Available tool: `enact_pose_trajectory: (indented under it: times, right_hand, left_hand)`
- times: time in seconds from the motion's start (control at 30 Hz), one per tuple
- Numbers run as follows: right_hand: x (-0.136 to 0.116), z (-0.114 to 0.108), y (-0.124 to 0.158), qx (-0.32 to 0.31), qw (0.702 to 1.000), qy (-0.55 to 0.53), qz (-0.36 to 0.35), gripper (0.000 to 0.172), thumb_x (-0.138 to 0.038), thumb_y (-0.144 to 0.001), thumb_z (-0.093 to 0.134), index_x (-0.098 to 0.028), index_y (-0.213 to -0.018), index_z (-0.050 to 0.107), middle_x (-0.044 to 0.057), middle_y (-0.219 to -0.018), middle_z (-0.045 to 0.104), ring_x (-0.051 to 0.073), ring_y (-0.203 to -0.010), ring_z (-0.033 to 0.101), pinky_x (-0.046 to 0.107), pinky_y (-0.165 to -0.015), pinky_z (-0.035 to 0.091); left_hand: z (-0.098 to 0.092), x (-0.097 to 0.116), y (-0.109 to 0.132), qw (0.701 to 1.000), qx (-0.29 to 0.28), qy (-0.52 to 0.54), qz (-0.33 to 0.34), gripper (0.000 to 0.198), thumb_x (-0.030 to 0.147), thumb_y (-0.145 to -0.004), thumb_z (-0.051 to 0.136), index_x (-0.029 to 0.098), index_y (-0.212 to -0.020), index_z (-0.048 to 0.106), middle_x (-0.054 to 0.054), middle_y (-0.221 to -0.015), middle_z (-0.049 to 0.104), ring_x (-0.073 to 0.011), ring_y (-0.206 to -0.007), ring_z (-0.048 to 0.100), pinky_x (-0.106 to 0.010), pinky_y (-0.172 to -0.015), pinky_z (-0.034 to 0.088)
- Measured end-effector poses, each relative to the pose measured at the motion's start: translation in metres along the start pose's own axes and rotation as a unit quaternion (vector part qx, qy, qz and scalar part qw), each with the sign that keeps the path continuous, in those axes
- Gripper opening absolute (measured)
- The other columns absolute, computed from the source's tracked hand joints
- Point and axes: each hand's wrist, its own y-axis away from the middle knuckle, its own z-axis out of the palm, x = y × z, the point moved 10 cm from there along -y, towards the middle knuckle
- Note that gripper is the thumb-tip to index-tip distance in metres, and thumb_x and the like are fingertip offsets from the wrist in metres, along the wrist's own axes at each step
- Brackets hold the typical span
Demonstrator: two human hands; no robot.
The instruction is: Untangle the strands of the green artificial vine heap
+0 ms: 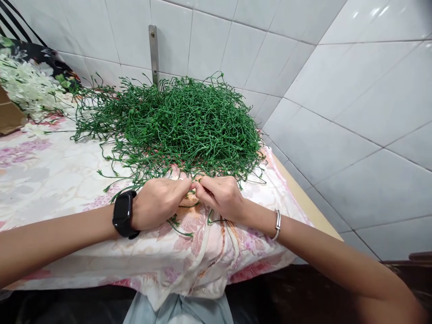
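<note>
A big tangled heap of thin green artificial flower stems (pixel 199 121) lies on the floral tablecloth (pixel 84 256), just beyond my hands. My left hand (pixel 162 200), with a black watch at its wrist, is closed in a pinch. Against its fingertips, my right hand (pixel 221 195) is pinched too, with a silver bangle further up the arm. Green stem ends stick out below both hands, so each seems closed on a stem, though the fingers hide the point where they meet. A loose stem piece (pixel 184 231) rests on the cloth beneath my left hand.
White artificial flowers (pixel 30 87) are piled at the far left, beside a brown cardboard piece (pixel 10 112) and a dark floral bag (pixel 50 58). Tiled walls (pixel 216 40) close off the back and right. A metal bracket (pixel 153 54) is fixed to the back wall.
</note>
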Motion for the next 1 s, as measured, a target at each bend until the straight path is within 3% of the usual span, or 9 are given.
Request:
enact_pose_trajectory:
  times: [0.1, 0.23, 0.37, 0.5, 0.63, 0.73, 0.83, 1.0]
  right_hand:
    - [0.015, 0.0, 0.002, -0.005, 0.999, -0.033, 0.031, 0.03, -0.024, -0.084, 0.039, -0.016, -0.055, 0.036, -0.007, -0.045, 0.03, 0.003, -0.04, 0.028, 0.018, -0.044, 0.024]
    - [0.058, -0.015, 0.009, 0.048, 0.985, -0.051, 0.156, 0.034, -0.024, -0.086, 0.035, -0.017, -0.053, 0.03, -0.007, -0.046, 0.023, 0.003, -0.039, 0.024, 0.019, -0.041, 0.021]
    - [0.043, -0.014, -0.001, 0.029, 0.992, -0.09, 0.083, 0.026, -0.023, -0.086, 0.037, -0.016, -0.061, 0.039, -0.005, -0.051, 0.031, 0.004, -0.044, 0.031, 0.019, -0.045, 0.027]
    - [0.03, -0.024, -0.01, 0.055, 0.989, -0.123, 0.055, 0.014, -0.019, -0.086, 0.036, -0.014, -0.084, 0.05, 0.0, -0.065, 0.046, 0.007, -0.058, 0.043, 0.021, -0.054, 0.036]
    - [0.035, -0.037, -0.014, 0.088, 0.988, -0.115, 0.05, 0.021, -0.015, -0.085, 0.036, -0.015, -0.101, 0.049, 0.005, -0.081, 0.051, 0.011, -0.073, 0.048, 0.025, -0.065, 0.041]
    - [0.044, -0.034, -0.016, 0.069, 0.989, -0.115, 0.056, 0.026, -0.017, -0.084, 0.036, -0.017, -0.109, 0.047, 0.006, -0.089, 0.05, 0.013, -0.082, 0.048, 0.029, -0.073, 0.042]
    - [0.049, -0.027, -0.017, 0.033, 0.992, -0.105, 0.065, 0.035, -0.019, -0.082, 0.038, -0.018, -0.117, 0.04, 0.008, -0.104, 0.046, 0.016, -0.096, 0.046, 0.034, -0.084, 0.04]
    - [0.045, -0.019, -0.02, -0.054, 0.997, -0.041, 0.046, 0.052, -0.02, -0.072, 0.046, -0.02, -0.122, 0.034, 0.006, -0.125, 0.037, 0.022, -0.119, 0.029, 0.043, -0.1, 0.021]
  left_hand:
    - [-0.003, 0.003, 0.003, 1.0, 0.008, 0.008, 0.01, 0.021, 0.019, -0.087, 0.028, 0.016, -0.071, 0.041, 0.002, -0.052, 0.051, -0.0103, -0.045, 0.045, -0.021, -0.043, 0.031]
    - [-0.013, 0.002, 0.012, 0.999, 0.024, 0.038, 0.016, 0.016, 0.017, -0.086, 0.032, 0.016, -0.073, 0.041, 0.002, -0.053, 0.053, -0.0096, -0.045, 0.046, -0.02, -0.045, 0.033]
    - [-0.017, -0.014, 0.012, 0.998, 0.038, 0.035, -0.045, 0.014, 0.019, -0.086, 0.035, 0.016, -0.075, 0.044, 0.002, -0.054, 0.052, -0.0093, -0.046, 0.046, -0.02, -0.046, 0.034]
    - [-0.016, -0.026, 0.009, 0.994, 0.046, 0.047, -0.086, 0.013, 0.02, -0.085, 0.037, 0.015, -0.08, 0.047, 0.0, -0.061, 0.054, -0.0104, -0.054, 0.05, -0.021, -0.052, 0.037]
    - [-0.017, -0.033, 0.007, 0.993, 0.041, 0.051, -0.095, 0.014, 0.021, -0.085, 0.037, 0.016, -0.079, 0.048, -0.001, -0.065, 0.055, -0.0117, -0.058, 0.05, -0.023, -0.055, 0.038]
    - [-0.02, -0.042, 0.006, 0.992, 0.048, 0.031, -0.116, 0.016, 0.021, -0.085, 0.036, 0.015, -0.077, 0.049, 0.0, -0.06, 0.052, -0.011, -0.055, 0.048, -0.022, -0.054, 0.036]
    - [-0.021, -0.05, 0.005, 0.99, 0.059, -0.003, -0.131, 0.019, 0.023, -0.085, 0.035, 0.015, -0.075, 0.049, 0.001, -0.057, 0.05, -0.0108, -0.053, 0.047, -0.023, -0.053, 0.035]
    - [-0.022, -0.069, 0.005, 0.982, 0.076, -0.029, -0.172, 0.019, 0.024, -0.085, 0.036, 0.015, -0.075, 0.05, 0.003, -0.052, 0.046, -0.0092, -0.047, 0.044, -0.022, -0.048, 0.03]
